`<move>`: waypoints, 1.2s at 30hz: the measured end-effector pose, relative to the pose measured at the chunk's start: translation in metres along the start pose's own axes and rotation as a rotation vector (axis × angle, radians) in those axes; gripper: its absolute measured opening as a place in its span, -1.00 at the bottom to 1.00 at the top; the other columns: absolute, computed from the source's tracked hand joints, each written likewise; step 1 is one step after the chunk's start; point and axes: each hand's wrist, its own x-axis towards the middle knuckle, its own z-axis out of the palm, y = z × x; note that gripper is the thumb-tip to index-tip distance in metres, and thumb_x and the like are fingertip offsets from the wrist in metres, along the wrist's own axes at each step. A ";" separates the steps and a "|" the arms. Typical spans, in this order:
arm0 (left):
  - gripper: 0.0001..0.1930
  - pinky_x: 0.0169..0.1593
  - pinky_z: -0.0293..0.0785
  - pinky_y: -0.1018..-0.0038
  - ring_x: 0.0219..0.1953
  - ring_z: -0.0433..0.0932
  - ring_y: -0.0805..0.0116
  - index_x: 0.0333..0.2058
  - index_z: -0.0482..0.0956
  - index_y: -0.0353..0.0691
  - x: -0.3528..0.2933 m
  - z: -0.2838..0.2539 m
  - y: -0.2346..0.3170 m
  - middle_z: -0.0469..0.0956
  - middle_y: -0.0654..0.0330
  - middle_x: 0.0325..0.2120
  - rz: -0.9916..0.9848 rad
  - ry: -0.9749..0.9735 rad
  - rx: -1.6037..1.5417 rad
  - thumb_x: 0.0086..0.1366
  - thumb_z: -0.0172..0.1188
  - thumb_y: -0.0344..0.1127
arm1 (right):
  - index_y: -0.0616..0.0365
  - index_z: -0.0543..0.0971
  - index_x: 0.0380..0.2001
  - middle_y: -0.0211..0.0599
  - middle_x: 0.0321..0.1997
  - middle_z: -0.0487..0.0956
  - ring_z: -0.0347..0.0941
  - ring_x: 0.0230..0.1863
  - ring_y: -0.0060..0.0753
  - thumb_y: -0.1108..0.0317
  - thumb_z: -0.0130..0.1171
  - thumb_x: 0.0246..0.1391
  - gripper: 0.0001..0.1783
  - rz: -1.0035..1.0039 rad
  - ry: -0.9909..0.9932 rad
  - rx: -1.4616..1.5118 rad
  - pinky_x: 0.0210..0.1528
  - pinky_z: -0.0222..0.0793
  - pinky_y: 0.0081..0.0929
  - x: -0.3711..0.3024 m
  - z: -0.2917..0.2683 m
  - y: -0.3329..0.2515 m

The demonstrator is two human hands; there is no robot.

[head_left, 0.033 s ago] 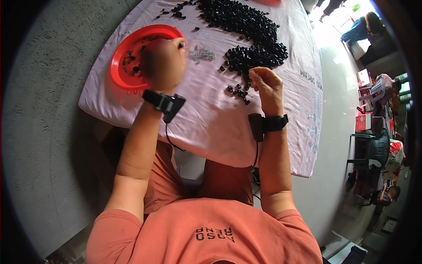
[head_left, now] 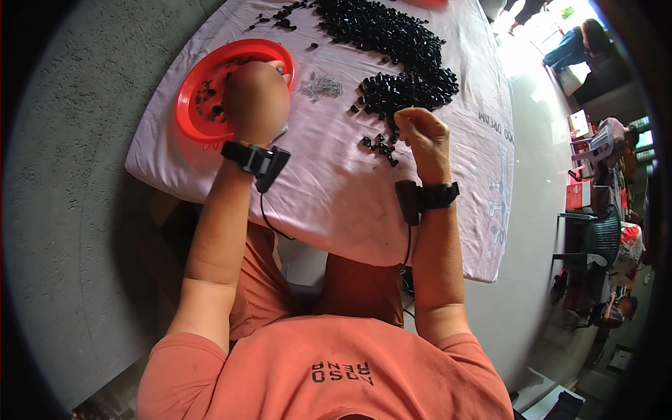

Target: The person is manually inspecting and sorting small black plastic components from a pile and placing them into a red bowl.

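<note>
My left hand (head_left: 257, 105) is over the right part of a red plastic basin (head_left: 183, 105) with small black pieces (head_left: 209, 91) scattered inside. A blur covers most of this hand. It looks closed, and small greyish bits show at its upper and lower right edges, too unclear to name. My right hand (head_left: 425, 133) is at the near edge of a large heap of shiny black pieces (head_left: 409, 91), thumb and fingers pinched together; whatever lies between them is hidden. A few loose black pieces (head_left: 380, 147) lie just left of it. Between the hands rests a small pile of thin, silvery, pin-like pieces (head_left: 322, 87).
A pale pink printed cloth (head_left: 343, 203) covers the table. Both wrists wear black straps with boxes, and cables hang from them toward my lap. Another red container (head_left: 427, 3) shows at the far edge. A green chair (head_left: 595, 234) and a seated person (head_left: 577, 45) are off to the right.
My left hand and its wrist strap have shifted slightly left, turning a little. A greyish bit now shows at the hand's lower right edge. The right hand has barely moved.
</note>
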 end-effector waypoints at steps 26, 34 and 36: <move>-0.81 -0.10 0.50 0.27 -0.20 0.56 0.06 -0.23 0.63 -0.23 -0.034 0.062 0.040 0.53 0.07 -0.28 0.238 -0.448 -0.156 0.14 0.21 -0.51 | 0.14 0.71 -0.33 -0.46 -0.52 0.62 0.49 -0.52 -0.70 0.41 0.31 -0.01 -0.86 0.178 0.008 -0.297 -0.46 0.43 -0.64 0.001 0.001 0.004; -0.90 -0.16 0.51 0.28 -0.31 0.59 0.11 -0.34 0.62 -0.26 -0.034 0.047 0.043 0.56 0.08 -0.41 0.125 -0.578 -0.203 0.13 0.21 -0.48 | 0.17 0.69 -0.26 -0.47 -0.41 0.59 0.45 -0.48 -0.66 0.43 0.34 -0.03 -0.79 -0.013 -0.146 -0.624 -0.41 0.42 -0.63 0.000 -0.002 0.006; -0.90 -0.18 0.52 0.30 -0.32 0.60 0.11 -0.34 0.62 -0.27 -0.033 0.041 0.044 0.58 0.07 -0.42 0.123 -0.633 -0.246 0.13 0.22 -0.47 | 0.15 0.69 -0.26 -0.47 -0.37 0.57 0.45 -0.44 -0.64 0.45 0.36 -0.07 -0.77 -0.077 -0.188 -0.708 -0.36 0.42 -0.61 -0.001 -0.001 0.002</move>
